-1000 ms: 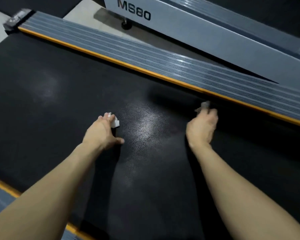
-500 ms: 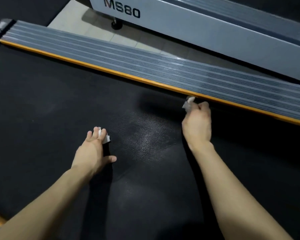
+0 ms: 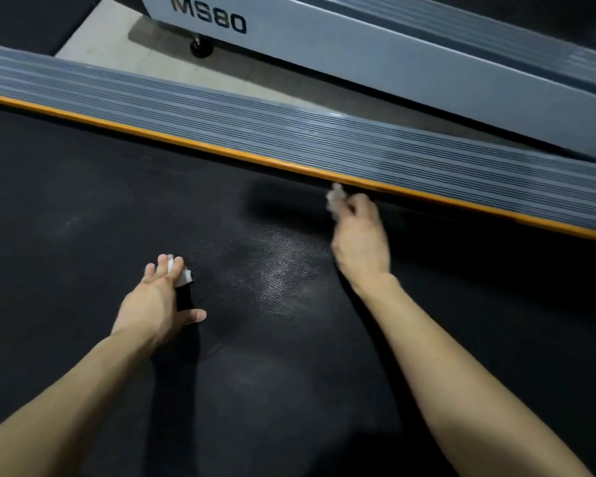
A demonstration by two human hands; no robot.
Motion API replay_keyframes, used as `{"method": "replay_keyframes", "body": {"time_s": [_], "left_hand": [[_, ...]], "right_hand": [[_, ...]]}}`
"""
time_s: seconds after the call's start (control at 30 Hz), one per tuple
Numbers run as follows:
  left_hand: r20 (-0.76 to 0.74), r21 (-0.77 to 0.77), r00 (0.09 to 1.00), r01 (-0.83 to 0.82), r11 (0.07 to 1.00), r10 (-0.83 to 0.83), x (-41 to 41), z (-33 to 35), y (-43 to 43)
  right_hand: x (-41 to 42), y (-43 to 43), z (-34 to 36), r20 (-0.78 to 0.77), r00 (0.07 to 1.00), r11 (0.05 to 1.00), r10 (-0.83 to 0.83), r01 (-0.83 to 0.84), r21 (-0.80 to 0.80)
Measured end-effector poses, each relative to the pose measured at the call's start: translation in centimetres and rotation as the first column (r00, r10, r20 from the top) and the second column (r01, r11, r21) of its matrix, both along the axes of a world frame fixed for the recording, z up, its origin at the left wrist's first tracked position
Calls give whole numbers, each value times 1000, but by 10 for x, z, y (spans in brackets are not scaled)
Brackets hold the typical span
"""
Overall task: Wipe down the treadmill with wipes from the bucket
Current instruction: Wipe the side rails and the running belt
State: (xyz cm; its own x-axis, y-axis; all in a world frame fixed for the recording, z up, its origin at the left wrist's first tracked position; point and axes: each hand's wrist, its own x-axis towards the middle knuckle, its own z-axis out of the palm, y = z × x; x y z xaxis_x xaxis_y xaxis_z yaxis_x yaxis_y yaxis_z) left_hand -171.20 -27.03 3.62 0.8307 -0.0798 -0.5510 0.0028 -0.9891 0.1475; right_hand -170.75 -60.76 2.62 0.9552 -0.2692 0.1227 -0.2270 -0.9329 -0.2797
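The black treadmill belt (image 3: 83,208) fills the lower and left parts of the frame, and both bare forearms reach onto it from the bottom edge. A dull, lighter sheen shows on the textured belt between the two hands.

The left hand (image 3: 159,301), left of centre, lies palm down on the belt. Its fingers are stretched out nearly straight and press a folded white wipe (image 3: 183,276) against the surface. The wipe pokes out beside and between the fingertips, and the thumb is splayed to the right and rests on the belt.

The right hand (image 3: 360,235), right of centre and higher in the frame, has its fingers curled around a second wipe (image 3: 334,197). That wipe is blurred and sticks out past the knuckles. It sits at the far edge of the belt, just below the orange strip (image 3: 221,152); whether it touches the strip cannot be told.

Above the orange strip, the grey ribbed side rail (image 3: 289,130) runs diagonally from the upper left to the right edge. Beyond it, across a band of pale floor (image 3: 111,32), stands a neighbouring grey treadmill (image 3: 375,60) marked "MS80", with a small black wheel (image 3: 201,48) under it.
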Motion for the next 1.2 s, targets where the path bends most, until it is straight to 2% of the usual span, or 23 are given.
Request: {"method": "replay_keyframes", "body": {"time_s": [0.07,0.13,0.2,0.27,0.33,0.4,0.47,0.53,0.6,0.67,0.7,0.77,0.83,0.9,0.93,1.0,1.03,1.1,1.2], "left_hand": [[20,-22,1000,4,1000,-4,1,-1,0],[12,-26,1000,0,1000,1,2,0,-1],[-20,-14,999,-31,999,31,1,10,-8],[-11,-66,998,-68,996,67,-6,24,-21],[53,-160,996,-61,985,70,-16,35,-38],[91,-220,996,9,976,11,-27,41,-58],[73,-259,994,96,961,-80,-35,42,-80],[43,-258,988,157,953,-151,-40,37,-101],[42,-189,980,197,962,-192,-44,29,-116],[55,-121,975,220,968,-215,-44,22,-122],[57,-106,974,223,969,-218,-45,20,-123],[54,-80,972,232,969,-229,-45,16,-124],[70,-69,968,246,967,-241,-43,15,-124],[72,-73,967,250,966,-245,-43,15,-124],[60,-76,970,241,968,-237,-44,15,-124],[25,-96,978,207,974,-205,-44,19,-123],[19,-108,981,196,975,-195,-44,20,-122],[27,-130,982,187,974,-185,-45,20,-120],[39,-161,986,164,973,-160,-44,17,-118]], "right_hand": [[-49,-56,14,-2,981,981,-193,193,21],[-69,-74,20,43,932,933,-360,359,15],[-50,-48,13,35,915,915,-403,404,-28],[-18,11,9,-15,966,966,-256,256,-21],[6,71,14,-128,992,1000,-12,11,-5],[10,98,21,-218,951,975,220,-221,19],[0,75,21,-177,935,952,306,-305,34],[-27,20,20,-75,983,983,169,-162,90],[-69,-60,23,-60,992,990,-109,114,82],[-111,-128,35,-17,913,913,-407,407,22],[-120,-144,39,12,869,869,-494,494,6],[-112,-128,37,30,837,835,-547,547,-62],[-75,-72,31,5,887,886,-463,463,-20],[-37,-3,23,-69,976,975,-208,213,69],[-24,29,25,-133,990,995,-41,53,82],[-15,60,33,-214,947,970,241,-227,89],[-15,54,34,-221,926,952,306,-294,87],[-28,16,33,-157,962,974,225,-217,65],[-69,-79,28,-5,997,997,-82,82,-12]]}}
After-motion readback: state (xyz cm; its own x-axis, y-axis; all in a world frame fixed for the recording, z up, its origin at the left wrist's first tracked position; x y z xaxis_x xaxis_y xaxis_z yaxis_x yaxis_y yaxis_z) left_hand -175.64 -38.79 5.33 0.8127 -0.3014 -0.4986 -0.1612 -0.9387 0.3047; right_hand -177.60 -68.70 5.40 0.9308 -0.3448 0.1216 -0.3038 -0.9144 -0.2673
